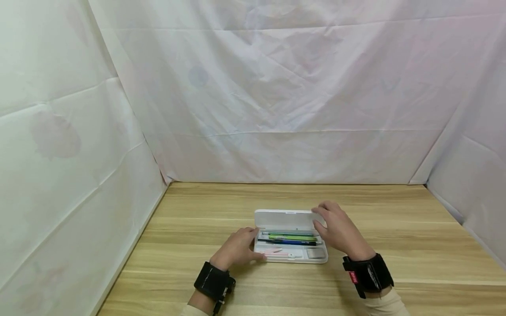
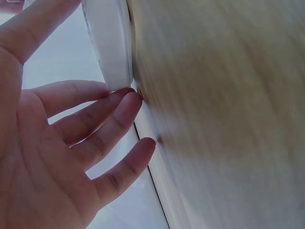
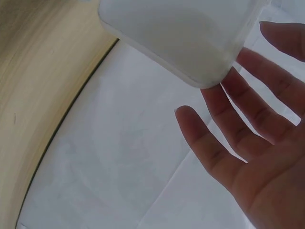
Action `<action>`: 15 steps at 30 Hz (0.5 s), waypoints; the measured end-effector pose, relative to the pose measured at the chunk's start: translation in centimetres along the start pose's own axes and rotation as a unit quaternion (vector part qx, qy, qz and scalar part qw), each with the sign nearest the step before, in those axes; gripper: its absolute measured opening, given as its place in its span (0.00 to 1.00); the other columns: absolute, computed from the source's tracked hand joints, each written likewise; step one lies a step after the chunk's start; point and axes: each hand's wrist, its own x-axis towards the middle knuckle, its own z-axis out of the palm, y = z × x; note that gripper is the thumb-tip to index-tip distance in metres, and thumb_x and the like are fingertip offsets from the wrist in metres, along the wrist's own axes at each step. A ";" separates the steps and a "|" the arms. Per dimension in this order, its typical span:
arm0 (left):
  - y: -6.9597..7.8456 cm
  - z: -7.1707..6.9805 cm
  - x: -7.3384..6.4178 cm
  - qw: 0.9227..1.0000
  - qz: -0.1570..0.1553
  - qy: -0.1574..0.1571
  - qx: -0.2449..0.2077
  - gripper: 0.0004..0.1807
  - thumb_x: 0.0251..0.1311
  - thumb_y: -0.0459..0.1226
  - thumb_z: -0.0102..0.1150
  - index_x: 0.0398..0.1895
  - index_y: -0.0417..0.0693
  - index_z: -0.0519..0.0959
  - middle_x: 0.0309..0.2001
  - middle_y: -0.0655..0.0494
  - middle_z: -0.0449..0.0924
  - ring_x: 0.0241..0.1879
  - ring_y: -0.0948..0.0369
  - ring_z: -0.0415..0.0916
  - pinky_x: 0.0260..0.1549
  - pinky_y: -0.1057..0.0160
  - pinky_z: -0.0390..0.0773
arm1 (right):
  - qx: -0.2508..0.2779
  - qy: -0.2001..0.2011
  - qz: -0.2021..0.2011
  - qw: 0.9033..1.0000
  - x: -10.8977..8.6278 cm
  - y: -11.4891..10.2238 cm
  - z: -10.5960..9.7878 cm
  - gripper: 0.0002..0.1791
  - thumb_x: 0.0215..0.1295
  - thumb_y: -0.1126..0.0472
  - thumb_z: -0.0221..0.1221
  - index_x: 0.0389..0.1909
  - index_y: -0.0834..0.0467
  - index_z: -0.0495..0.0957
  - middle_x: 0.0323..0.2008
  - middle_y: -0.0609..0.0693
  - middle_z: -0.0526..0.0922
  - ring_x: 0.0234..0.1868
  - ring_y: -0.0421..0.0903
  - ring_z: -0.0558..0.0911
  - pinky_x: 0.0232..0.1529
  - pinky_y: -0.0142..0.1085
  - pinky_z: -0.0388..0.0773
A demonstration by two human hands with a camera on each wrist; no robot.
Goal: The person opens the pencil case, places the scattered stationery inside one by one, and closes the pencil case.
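A white pencil case [image 1: 290, 260] lies on the table with its hinged lid [image 1: 278, 218] raised at the back. Inside are a green pencil [image 1: 290, 237], a dark blue pen [image 1: 294, 242], thin pink-and-white items [image 1: 274, 254] and a pale grey block [image 1: 316, 253]. My left hand [image 1: 237, 248] holds the case's left end, thumb at the front corner and fingers farther back. In the left wrist view its fingertips meet the white case wall [image 2: 110, 45]. My right hand [image 1: 341, 228] touches the lid's right corner with extended fingers; the right wrist view shows its thumb apart from the lid.
The wooden table [image 1: 205, 202] extends around the case. White sheets hang as a back wall [image 1: 276, 109], a left wall [image 1: 71, 175] and a right wall [image 1: 474, 166]. Black bands [image 1: 215, 281] are strapped on both wrists.
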 end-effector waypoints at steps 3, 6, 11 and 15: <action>0.0 0.0 0.1 1.000 0.005 0.003 0.001 0.48 0.49 0.51 0.76 0.71 0.39 0.67 0.64 0.44 0.74 0.63 0.50 0.70 0.63 0.49 0.73 | 0.009 -0.005 -0.001 1.000 -0.2 -0.2 -0.5 0.12 0.63 0.65 0.64 0.45 0.66 0.85 0.43 0.56 0.80 0.45 0.52 0.80 0.43 0.47 0.83; 0.0 0.1 0.1 1.000 0.011 0.007 0.004 0.47 0.48 0.51 0.76 0.69 0.39 0.69 0.61 0.45 0.76 0.60 0.52 0.73 0.61 0.50 0.75 | 0.024 -0.018 0.000 1.000 -0.3 -0.4 -0.9 0.08 0.64 0.65 0.63 0.39 0.64 0.87 0.40 0.54 0.82 0.42 0.51 0.81 0.41 0.46 0.84; 0.0 0.0 0.0 1.000 0.016 0.009 0.014 0.46 0.48 0.52 0.76 0.67 0.37 0.71 0.57 0.46 0.78 0.55 0.55 0.75 0.58 0.52 0.77 | 0.032 -0.050 0.011 0.998 -0.4 -0.9 -1.7 0.08 0.66 0.64 0.61 0.31 0.59 0.88 0.37 0.52 0.84 0.41 0.51 0.82 0.41 0.46 0.83; 0.1 0.1 0.0 1.000 0.011 0.008 0.023 0.44 0.48 0.54 0.75 0.65 0.37 0.74 0.54 0.47 0.79 0.52 0.56 0.75 0.55 0.53 0.78 | 0.036 -0.091 0.034 0.995 -0.8 -1.6 -2.3 0.08 0.66 0.63 0.61 0.31 0.58 0.89 0.37 0.50 0.85 0.41 0.50 0.83 0.43 0.47 0.83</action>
